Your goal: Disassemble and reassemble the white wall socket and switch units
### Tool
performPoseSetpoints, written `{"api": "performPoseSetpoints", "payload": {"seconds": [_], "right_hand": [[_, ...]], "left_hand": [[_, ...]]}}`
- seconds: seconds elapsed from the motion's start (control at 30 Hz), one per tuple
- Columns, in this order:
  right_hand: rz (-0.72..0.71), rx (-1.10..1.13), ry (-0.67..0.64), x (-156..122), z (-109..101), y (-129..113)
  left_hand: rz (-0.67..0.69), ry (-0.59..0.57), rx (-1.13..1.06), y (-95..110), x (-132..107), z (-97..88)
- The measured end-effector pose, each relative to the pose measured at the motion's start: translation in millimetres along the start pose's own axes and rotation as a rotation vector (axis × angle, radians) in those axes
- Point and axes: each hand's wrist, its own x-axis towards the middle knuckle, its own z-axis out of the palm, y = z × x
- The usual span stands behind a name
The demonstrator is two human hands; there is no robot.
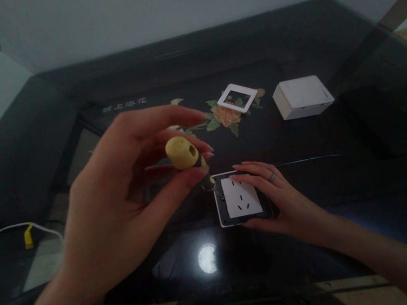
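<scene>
My left hand (133, 193) is closed around the handle of a yellow and black screwdriver (184, 154). The screwdriver tilts down to the right, its tip at a screw on the left side of a wall socket (242, 203). This socket has a white slotted centre and a dark surround with a thin white edge, and lies on the dark table. My right hand (270, 188) grips the socket from the right, fingers along its far edge and thumb at the near edge. Part of the socket's right side is hidden under that hand.
Beyond the socket lies a white square frame (225, 99) over a flower picture on the glossy table (161, 72). A white box (304, 94) stands to its right. At the far left a white cable (42, 227) with a yellow tag (28, 237) runs from a white block.
</scene>
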Motion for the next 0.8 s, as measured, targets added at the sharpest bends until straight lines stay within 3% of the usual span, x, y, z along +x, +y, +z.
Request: {"api": "performPoseSetpoints", "payload": {"seconds": [0.1, 0.17, 0.27, 0.37, 0.5, 0.6, 0.67, 0.8], "right_hand": [[0.001, -0.001, -0.001, -0.5, -0.2, -0.8], [0.002, 0.0, -0.003, -0.3, 0.0, -0.9], [0.0, -0.001, -0.001, 0.3, 0.6, 0.0], [-0.005, 0.003, 0.004, 0.5, 0.9, 0.8], [0.002, 0.009, 0.0, 0.6, 0.6, 0.3], [0.002, 0.015, -0.002, 1.2, 0.7, -0.1], [0.005, 0.017, -0.008, 1.5, 0.8, 0.1], [0.01, 0.016, -0.01, 0.8, 0.8, 0.6]], "left_hand": [[0.008, -0.158, 0.013, 4.4, -0.5, -7.9], [0.059, -0.188, 0.056, 3.9, 1.2, -8.5], [0.129, -0.07, 0.151, -0.7, 3.9, -2.2], [0.093, 0.018, 0.178, -2.3, 3.4, 1.6], [-0.005, -0.127, 0.018, 4.0, 0.4, -6.6], [0.029, -0.227, 0.023, 5.5, 1.4, -10.3], [0.089, -0.168, 0.065, 2.6, 2.8, -7.2], [0.16, 0.068, 0.054, -6.7, 0.3, 4.3]]}}
